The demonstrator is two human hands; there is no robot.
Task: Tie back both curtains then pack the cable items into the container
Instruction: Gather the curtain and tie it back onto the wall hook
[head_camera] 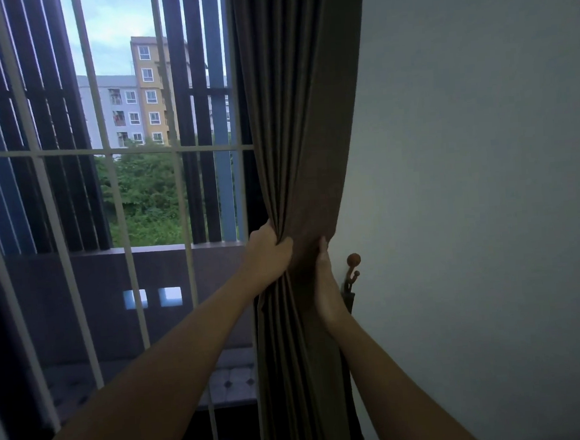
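A brown curtain [295, 123] hangs bunched at the right side of the window, gathered into a narrow waist at mid-height. My left hand [269, 252] grips its folds from the window side. On the wall side, my right hand [325, 282] presses against the gathered cloth with its fingers pointing up. Just right of that hand, a brown tieback hook with a round knob [353, 267] is fixed to the wall. Any second curtain, cable items and container lie outside the view.
A window with white bars [115, 197] fills the left half, with dark slats, trees and apartment blocks beyond. A plain pale wall [486, 206] takes up the right half. Below the window lies a tiled balcony floor [231, 382].
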